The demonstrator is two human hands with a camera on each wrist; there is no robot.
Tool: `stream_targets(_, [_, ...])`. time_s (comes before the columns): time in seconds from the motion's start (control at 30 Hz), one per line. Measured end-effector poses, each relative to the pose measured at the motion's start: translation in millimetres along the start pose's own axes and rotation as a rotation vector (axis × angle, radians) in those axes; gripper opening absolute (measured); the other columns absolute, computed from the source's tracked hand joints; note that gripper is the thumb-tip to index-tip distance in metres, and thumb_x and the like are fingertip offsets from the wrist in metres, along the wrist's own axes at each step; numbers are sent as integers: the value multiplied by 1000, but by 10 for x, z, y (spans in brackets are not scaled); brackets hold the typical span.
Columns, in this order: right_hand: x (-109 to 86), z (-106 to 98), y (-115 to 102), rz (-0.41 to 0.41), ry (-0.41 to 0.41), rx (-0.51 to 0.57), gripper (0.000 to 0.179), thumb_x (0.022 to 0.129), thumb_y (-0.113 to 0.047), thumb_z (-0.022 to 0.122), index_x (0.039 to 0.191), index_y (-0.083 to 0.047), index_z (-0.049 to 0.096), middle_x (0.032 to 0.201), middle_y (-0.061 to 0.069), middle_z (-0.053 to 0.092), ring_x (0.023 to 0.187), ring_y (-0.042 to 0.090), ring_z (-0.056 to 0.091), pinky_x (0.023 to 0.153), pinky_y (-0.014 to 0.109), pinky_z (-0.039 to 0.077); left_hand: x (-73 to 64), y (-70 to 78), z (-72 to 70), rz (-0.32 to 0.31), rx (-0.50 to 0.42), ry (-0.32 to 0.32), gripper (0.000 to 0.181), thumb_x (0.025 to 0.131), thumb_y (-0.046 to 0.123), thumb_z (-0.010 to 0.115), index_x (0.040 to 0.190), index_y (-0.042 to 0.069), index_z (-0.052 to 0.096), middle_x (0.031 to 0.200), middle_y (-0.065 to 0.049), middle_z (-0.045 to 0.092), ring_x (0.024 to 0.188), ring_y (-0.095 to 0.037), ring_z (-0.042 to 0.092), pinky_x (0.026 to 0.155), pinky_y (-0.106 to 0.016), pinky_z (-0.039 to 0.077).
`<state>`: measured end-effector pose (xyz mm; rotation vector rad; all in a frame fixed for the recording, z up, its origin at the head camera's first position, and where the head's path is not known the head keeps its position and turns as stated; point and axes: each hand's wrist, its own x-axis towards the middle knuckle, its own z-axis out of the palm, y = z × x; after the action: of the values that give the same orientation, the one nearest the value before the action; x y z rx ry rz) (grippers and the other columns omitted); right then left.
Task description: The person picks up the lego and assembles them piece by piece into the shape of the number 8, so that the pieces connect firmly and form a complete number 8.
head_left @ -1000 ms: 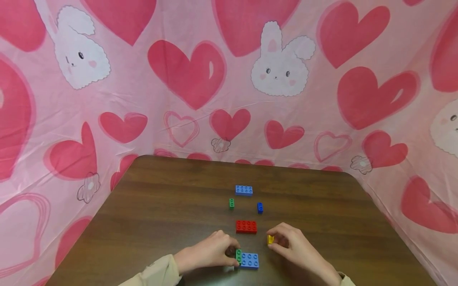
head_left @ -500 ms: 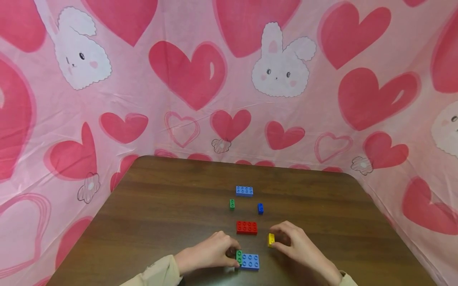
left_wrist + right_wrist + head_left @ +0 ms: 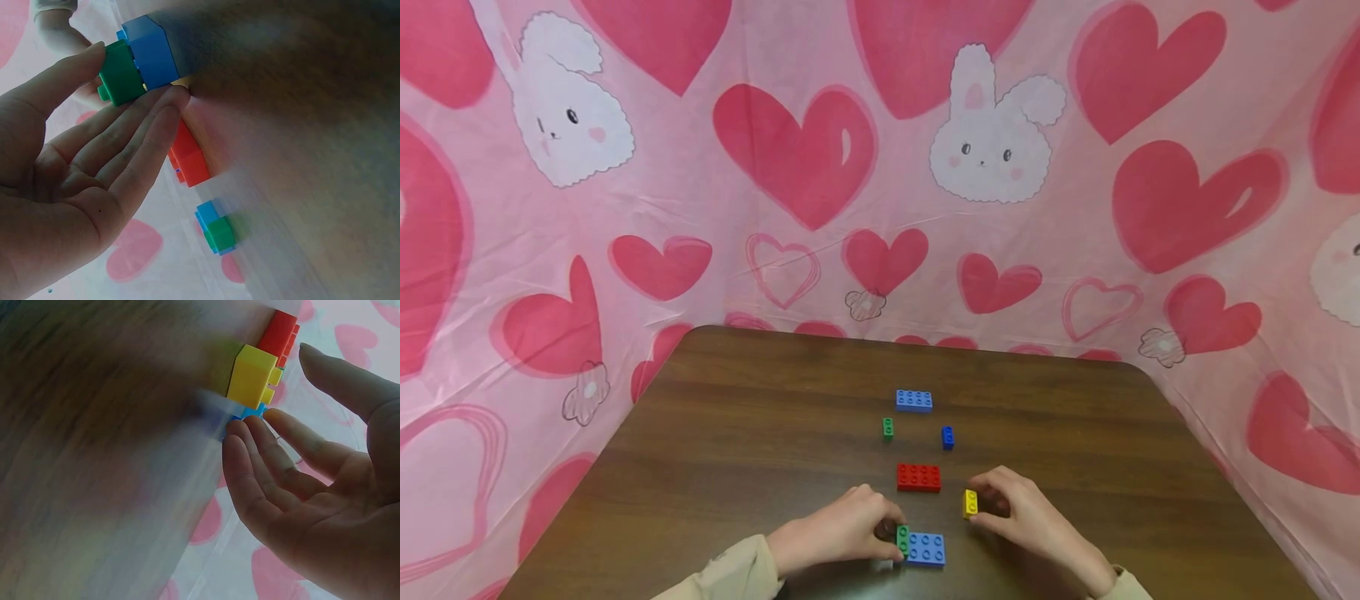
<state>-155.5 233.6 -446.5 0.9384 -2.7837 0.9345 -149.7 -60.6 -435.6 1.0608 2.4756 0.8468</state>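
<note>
Yellow brick — gap to red brick

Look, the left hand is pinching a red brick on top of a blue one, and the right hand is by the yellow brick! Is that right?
Not quite: the left hand is pinching a green brick on top of the blue brick, not a red one, as the left wrist view shows. The rest is right.

A dark, wood-grained tabletop is spreading beneath the hands, its rounded far corners lying well ahead of them. Beyond it, creased pink cloth is hanging, wrapping round to the left and right of the hands, and showing red hearts, white rabbits and outlined flowers.
</note>
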Motion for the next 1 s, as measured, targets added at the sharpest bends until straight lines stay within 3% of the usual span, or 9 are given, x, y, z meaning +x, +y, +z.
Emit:
stream_targets(0.4, [21,-9,28,47,-77,8,35,83,-26,79,110,-5,68,101,3,67,87,10,61,70,22,53,3,-12,4,4,-7,-4,25,83,22,80,105,11,76,91,6,77,74,10,60,66,-9,49])
stream_targets(1.0, [51,18,66,39,-77,0,35,81,-24,82,107,-6,68,96,1,66,82,9,59,65,21,49,1,-39,18,34,3,-7,25,84,22,79,107,11,76,93,6,77,75,11,60,66,-9,49])
